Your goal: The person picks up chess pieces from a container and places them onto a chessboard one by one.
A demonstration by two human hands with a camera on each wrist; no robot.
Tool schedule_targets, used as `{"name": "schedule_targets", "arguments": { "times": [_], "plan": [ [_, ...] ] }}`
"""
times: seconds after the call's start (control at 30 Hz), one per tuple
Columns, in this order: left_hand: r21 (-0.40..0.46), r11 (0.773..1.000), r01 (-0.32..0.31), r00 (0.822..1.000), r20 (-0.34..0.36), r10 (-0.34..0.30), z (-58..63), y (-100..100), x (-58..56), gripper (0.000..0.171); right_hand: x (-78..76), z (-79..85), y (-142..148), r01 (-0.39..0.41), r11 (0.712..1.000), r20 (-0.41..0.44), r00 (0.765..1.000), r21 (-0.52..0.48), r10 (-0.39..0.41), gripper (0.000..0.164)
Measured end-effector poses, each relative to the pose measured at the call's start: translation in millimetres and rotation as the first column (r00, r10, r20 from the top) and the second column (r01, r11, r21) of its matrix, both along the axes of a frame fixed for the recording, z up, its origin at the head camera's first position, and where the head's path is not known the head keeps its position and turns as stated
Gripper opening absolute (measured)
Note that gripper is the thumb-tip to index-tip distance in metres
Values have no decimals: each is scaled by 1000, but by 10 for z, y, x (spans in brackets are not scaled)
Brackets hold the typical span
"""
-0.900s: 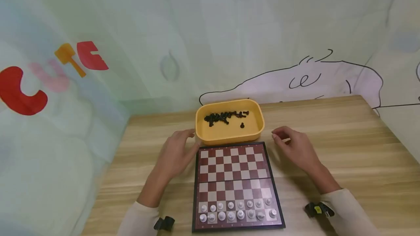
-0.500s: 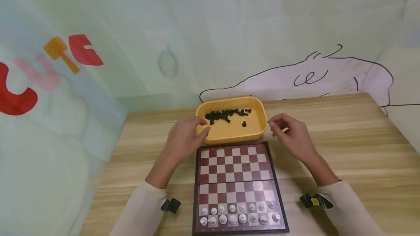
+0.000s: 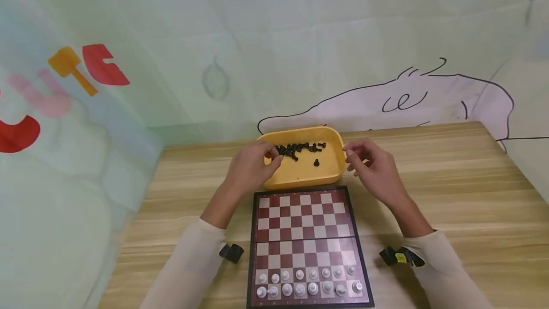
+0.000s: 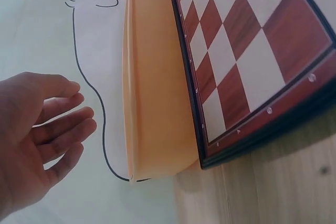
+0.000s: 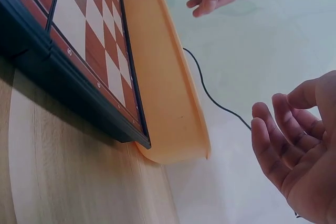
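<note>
A pale, cartoon-printed backdrop [image 3: 274, 51] is being met by the far edge of a wood-grained table [image 3: 450, 180], and there, near that edge's middle, a yellow bin [image 3: 300, 182] is being flanked by two bare hands. The left hand [image 3: 253, 166] is being held over the bin's left rim, fingers loosely bent, thumb parted from them, and no piece is being seen in its grasp. Opposite, the right hand [image 3: 373, 168] is being poised at the right rim, half curled, with nothing visible in its hold; whether the rim is being touched cannot be told.

And the key relation: a heap of black chess pieces [image 3: 296, 148] is being offered just right of the left hand's fingertips, strung out along the bin's long axis, roughly parallel with the table's far edge. The heap's thicker end is being closely neighboured by the left hand, while a lone black piece [image 3: 316, 162], set apart toward the bin's near wall, is being approached more closely by the right hand's position.

On the bin's near side a chessboard [image 3: 296, 247] is being displayed lengthwise, and two rows of white pieces [image 3: 300, 290] are being carried at its near edge.
</note>
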State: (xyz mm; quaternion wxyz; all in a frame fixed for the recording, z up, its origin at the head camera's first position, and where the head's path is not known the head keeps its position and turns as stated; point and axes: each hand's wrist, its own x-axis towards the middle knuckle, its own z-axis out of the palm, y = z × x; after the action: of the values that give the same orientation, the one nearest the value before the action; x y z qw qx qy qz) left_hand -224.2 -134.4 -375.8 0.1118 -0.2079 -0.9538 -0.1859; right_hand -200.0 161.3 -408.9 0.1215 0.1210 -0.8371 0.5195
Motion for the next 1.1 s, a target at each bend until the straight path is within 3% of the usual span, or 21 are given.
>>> {"name": "schedule_targets", "arguments": {
  "times": [0.53, 0.83, 1.1],
  "plan": [
    [-12, 999, 53, 994, 96, -52, -69, 400, -306, 14, 35, -9, -29, -6, 1000, 2, 1000, 16, 6, 21],
    [-39, 997, 65, 978, 202, -56, -127, 597, -443, 11, 51, 28, -26, -19, 1000, 2, 1000, 5, 19, 20],
    [-96, 988, 118, 964, 252, -91, -182, 769, -577, 13, 64, 37, -25, -20, 1000, 4, 1000, -14, 20, 19]
  ]
}}
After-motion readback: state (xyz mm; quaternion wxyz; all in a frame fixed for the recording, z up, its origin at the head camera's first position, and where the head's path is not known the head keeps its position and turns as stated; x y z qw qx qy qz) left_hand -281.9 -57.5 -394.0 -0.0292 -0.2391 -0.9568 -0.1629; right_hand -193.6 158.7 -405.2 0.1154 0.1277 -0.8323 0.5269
